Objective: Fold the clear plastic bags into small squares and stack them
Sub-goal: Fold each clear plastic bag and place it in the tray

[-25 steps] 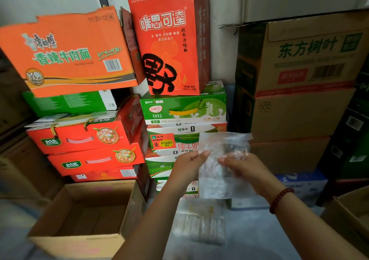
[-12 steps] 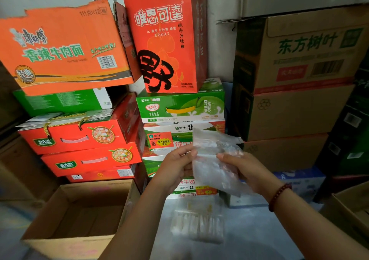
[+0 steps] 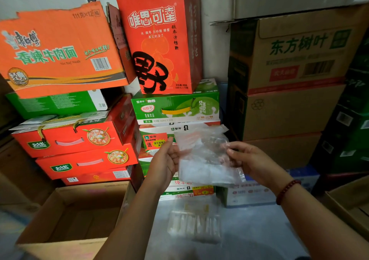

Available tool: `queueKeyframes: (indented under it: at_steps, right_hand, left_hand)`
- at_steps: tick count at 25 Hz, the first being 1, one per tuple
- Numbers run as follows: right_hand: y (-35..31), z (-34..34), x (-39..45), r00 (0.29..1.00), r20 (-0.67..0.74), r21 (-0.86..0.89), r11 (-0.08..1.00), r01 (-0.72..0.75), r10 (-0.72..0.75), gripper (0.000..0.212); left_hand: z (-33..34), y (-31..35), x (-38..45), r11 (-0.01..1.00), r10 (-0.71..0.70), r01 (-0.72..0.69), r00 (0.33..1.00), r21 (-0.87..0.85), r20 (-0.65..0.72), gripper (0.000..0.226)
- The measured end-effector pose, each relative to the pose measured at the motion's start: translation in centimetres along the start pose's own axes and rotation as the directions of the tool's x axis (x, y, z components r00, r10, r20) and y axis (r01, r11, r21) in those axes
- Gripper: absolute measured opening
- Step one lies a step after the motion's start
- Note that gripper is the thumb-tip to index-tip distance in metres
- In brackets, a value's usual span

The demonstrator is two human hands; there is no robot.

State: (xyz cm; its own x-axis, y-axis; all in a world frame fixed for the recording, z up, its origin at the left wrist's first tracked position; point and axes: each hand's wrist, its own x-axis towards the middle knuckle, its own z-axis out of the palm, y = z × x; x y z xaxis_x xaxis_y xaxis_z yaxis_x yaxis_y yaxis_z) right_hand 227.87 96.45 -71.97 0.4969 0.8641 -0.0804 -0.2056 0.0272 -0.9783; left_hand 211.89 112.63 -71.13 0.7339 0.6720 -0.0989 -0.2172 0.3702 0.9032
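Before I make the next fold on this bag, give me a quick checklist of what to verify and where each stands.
1. Left hand grips the clear plastic bag at its left edge: ok.
2. Right hand pinches the bag's right edge: ok.
3. Bag spread flat for a clean crease: not ok, it looks crumpled.
4. Bag held clear of the surface: ok.
5. Stack of folded bags lies below on the grey surface: ok.
6. Stack's squares even: cannot tell, blurred.
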Motion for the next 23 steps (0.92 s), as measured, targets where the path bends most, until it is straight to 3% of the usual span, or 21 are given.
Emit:
queueKeyframes:
  at_steps: [3,8,12,16,19,23]
  right_hand:
    - [-0.4,-0.5,-0.2,1.0,-0.012,-0.064,0.998,0.022,-0.023,0.015]
    - [-0.6,-0.5,-0.6,0.995,-0.051,-0.083,0.993,0.079,-0.084,0.015]
    - [-0.7,-0.2,-0.8,0.997,0.007,-0.059,0.995,0.083,-0.083,0.017]
    - [-0.5,-0.1,-0.7,0.99,-0.091,-0.159,0.983,0.096,-0.112,0.004]
    - [-0.4,0.0,-0.5,0.977,-0.147,-0.184,0.975,0.126,-0.154,0.008]
    - [0.0,-0.1,-0.5,0.979,-0.153,-0.051,0.991,0.128,-0.134,0.01]
  left_hand:
    - [0.5,0.2,0.0,0.998,0.062,-0.062,0.997,0.003,-0.043,0.031]
    - [0.8,0.1,-0.2,0.985,0.109,-0.099,0.992,0.141,-0.063,0.037]
    - [0.8,0.0,-0.2,0.978,0.111,-0.092,0.989,0.189,-0.093,0.035]
    - [0.9,0.1,-0.3,0.98,0.133,-0.11,0.982,0.167,-0.137,0.035]
    - [1.0,-0.1,-0.5,0.94,0.222,-0.169,0.962,0.295,-0.158,0.046]
    - [0.8,-0.7,-0.9,0.813,0.445,-0.369,0.893,0.451,-0.072,0.06]
